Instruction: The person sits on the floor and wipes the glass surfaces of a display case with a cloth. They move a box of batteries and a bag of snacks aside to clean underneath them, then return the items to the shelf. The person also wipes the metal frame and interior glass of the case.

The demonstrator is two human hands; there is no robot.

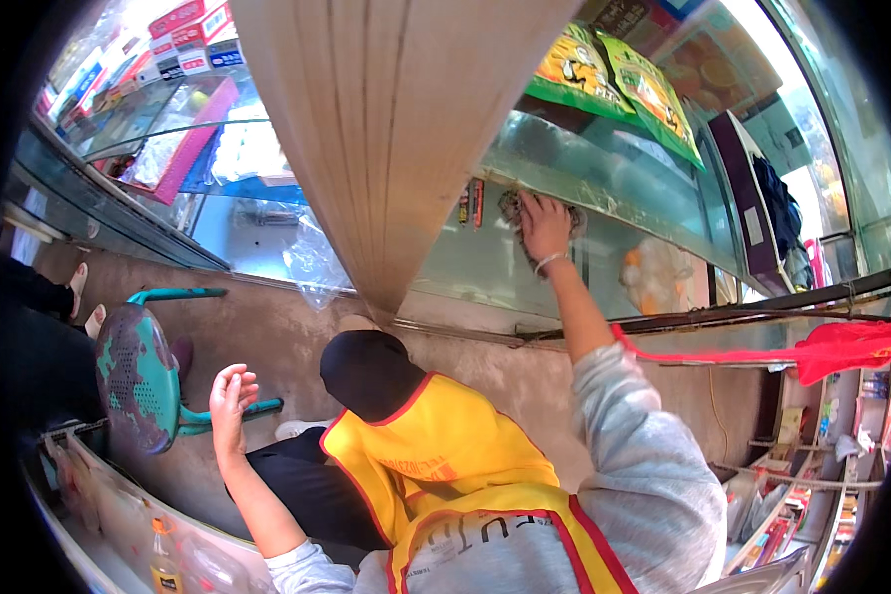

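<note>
My right hand (546, 226) reaches into a glass display case and rests on a crumpled, patterned cloth (511, 209), pressing it against the glass shelf (453, 256). Parts of the cloth show on both sides of my fingers. Two batteries (471, 204) lie on that shelf, left of the cloth. Above my hand runs the edge of an upper glass shelf (609, 197) that carries green and yellow snack bags (624, 82). My left hand (232, 397) hangs in the air near a worn turquoise stool (145, 379), its fingers loosely bent and nothing in them.
A tan grooved pillar (386, 134) divides this case from another glass case (260, 245) holding boxes. A tied plastic bag (650, 275) sits right of my hand. Red cloth (846, 349) hangs at right, over stocked shelves (794, 475). Another person's feet (82, 297) show at left.
</note>
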